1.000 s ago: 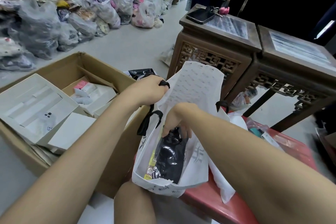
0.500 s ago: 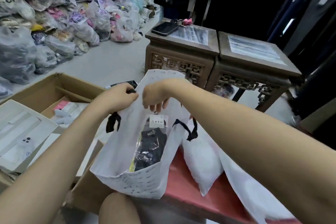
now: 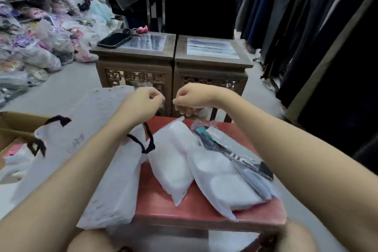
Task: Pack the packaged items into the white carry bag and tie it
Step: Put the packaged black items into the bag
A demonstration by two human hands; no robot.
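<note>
Floor point(image 3: 67, 88): pale grey.
Centre: two carved wooden tables point(image 3: 133, 55), side by side.
Right: dark hanging garments point(image 3: 286, 16).
Left: heaped plastic bags point(image 3: 30, 37).

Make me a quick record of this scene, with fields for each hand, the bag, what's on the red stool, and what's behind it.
left hand: raised, fingers curled round the black strap of the bag
right hand: raised beside it, fingers curled, nothing visible in it
white carry bag: leaning at the left side of the red stool, not yet tied
on stool: two white packages, one clear flat packet, unpacked
behind: phone on carved wooden table
</note>
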